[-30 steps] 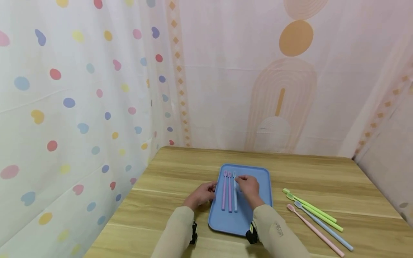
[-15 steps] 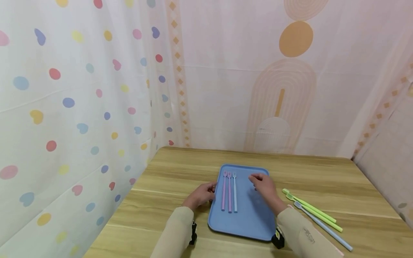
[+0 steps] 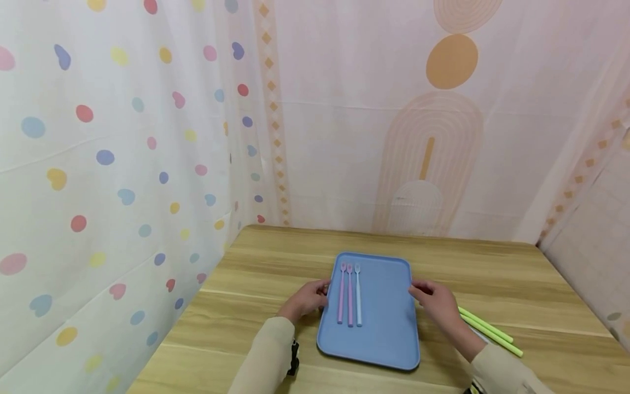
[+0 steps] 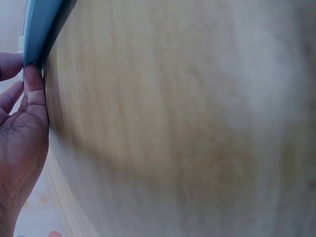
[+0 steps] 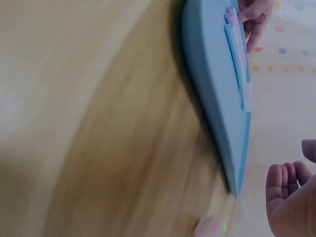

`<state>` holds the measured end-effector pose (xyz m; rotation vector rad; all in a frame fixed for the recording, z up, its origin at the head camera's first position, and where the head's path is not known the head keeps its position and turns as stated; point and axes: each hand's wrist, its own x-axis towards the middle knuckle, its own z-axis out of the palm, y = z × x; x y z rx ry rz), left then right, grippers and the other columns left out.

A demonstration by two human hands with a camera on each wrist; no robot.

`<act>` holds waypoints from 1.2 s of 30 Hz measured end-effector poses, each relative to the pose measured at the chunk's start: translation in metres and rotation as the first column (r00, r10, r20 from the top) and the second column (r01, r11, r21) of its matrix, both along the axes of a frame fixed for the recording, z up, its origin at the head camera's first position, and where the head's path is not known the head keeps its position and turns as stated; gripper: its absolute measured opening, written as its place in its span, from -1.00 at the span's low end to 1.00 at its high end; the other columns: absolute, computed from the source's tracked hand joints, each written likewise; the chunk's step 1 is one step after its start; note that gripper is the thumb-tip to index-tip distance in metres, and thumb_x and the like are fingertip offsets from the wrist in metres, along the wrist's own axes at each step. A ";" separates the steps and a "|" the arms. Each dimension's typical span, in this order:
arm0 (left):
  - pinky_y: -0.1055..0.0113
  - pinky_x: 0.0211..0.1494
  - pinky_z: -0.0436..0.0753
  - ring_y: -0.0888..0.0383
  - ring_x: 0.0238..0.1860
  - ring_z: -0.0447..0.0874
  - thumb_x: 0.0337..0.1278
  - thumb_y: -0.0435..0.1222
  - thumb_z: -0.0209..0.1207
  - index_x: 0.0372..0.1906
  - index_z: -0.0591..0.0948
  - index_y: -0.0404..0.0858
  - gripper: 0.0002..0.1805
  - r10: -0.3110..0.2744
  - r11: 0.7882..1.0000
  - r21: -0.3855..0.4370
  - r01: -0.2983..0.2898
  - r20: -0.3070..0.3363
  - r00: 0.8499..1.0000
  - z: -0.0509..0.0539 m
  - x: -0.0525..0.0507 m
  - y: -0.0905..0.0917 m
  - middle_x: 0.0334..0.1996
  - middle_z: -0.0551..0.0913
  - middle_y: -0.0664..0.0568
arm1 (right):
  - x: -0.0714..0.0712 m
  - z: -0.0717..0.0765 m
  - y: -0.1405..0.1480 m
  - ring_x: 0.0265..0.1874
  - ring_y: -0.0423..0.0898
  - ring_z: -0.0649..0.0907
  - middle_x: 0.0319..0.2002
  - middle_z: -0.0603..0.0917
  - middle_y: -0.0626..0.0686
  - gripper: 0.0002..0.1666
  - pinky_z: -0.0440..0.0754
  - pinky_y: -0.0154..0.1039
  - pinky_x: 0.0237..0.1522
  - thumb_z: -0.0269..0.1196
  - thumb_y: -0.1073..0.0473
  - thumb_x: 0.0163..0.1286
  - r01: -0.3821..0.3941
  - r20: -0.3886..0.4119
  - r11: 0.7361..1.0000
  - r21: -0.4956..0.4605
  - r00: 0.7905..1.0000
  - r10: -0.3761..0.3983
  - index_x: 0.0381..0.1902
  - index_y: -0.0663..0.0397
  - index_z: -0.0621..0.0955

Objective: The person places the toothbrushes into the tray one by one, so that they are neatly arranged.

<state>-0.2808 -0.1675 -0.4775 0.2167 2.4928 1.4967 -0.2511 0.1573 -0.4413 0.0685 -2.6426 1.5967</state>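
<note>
**Blue, round-cornered rectangular tray [image 3: 389,317] held at its left rim**

From my feeds, the bare left hand [image 3: 305,299] pinches that rim between thumb and fingers. The bare right hand [image 3: 437,301] is empty, fingers loosely curled, just beside the right rim. I see two slim purple toothbrushes [image 3: 350,301] and one pale-blue toothbrush [image 3: 359,302] lying in the tray's left half; bright-green toothbrushes [image 3: 492,330] lie right of it on the wood-grain table [image 3: 266,262].

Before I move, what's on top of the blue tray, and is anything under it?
On the blue tray lie two purple toothbrushes and one light blue toothbrush, side by side. The tray covers the tabletop beneath it, so I can't tell.
</note>
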 end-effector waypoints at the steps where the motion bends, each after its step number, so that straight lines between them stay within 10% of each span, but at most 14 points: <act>1: 0.30 -0.34 0.42 0.07 -0.30 0.42 -0.05 -0.55 0.12 0.42 0.38 -0.35 -0.24 -0.002 1.000 0.005 0.002 -0.001 1.000 0.000 0.000 0.000 -0.27 0.46 -0.07 | 0.002 0.000 0.004 -0.08 0.04 0.65 -0.01 0.68 0.21 -0.52 0.62 -0.20 -0.16 0.26 0.12 0.40 -0.005 -0.005 1.000 0.016 1.000 0.005 0.14 0.37 0.60; 36: 0.30 -0.35 0.43 0.07 -0.31 0.42 -0.06 -0.55 0.12 0.43 0.36 -0.35 -0.22 -0.015 1.000 -0.008 0.015 -0.005 1.000 -0.003 -0.003 -0.001 -0.30 0.45 -0.07 | 0.055 -0.027 0.092 -0.24 -0.09 0.62 -0.20 0.72 0.09 -0.56 0.52 -0.25 -0.24 0.34 0.10 0.30 0.083 -0.027 0.946 0.312 0.997 -0.079 0.00 0.33 0.68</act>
